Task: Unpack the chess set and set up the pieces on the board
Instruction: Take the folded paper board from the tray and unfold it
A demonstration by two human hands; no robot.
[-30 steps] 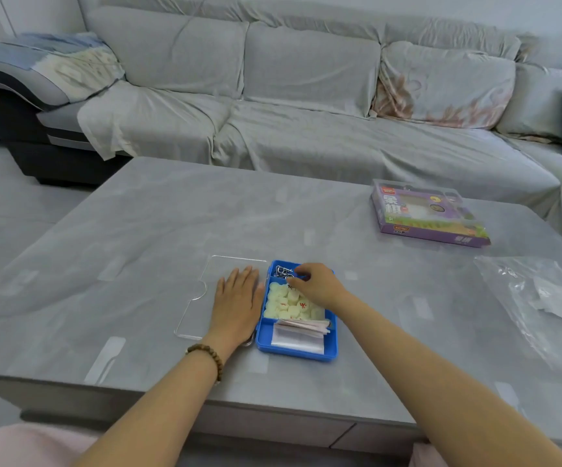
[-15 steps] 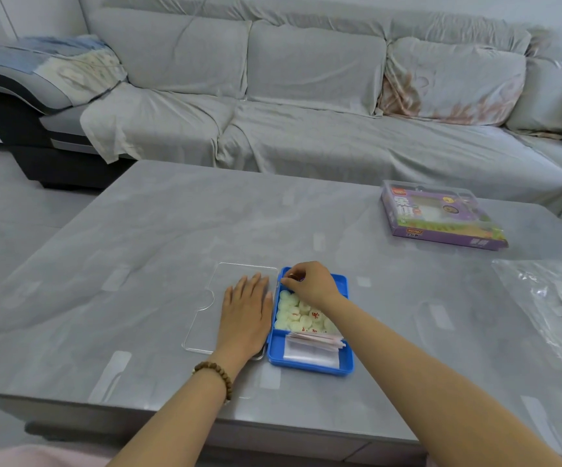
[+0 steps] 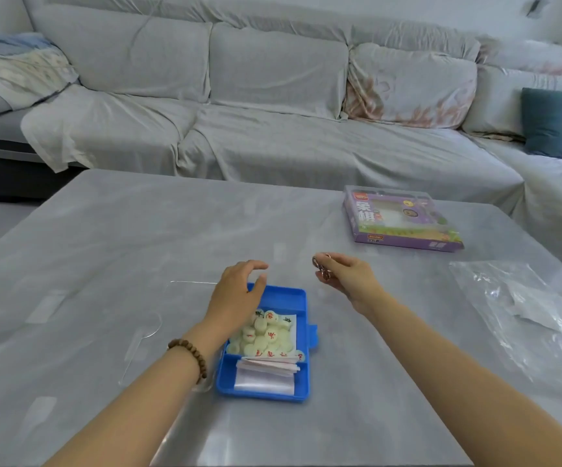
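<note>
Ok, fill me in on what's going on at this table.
A person is unpacking a chess set. The right hand pinches a small metal ring above the table, right of the open blue tray. The left hand hovers, fingers loosely curved, over the tray's far left corner. Pale round pieces lie heaped in its middle compartment, folded paper in the near one. The clear lid lies alongside.

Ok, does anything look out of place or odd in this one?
Nothing is spilled or damaged. One oddity: the right hand pinches a small metal key-ring, not a chess piece. The pale round pieces lie heaped in the blue plastic tray.
</note>
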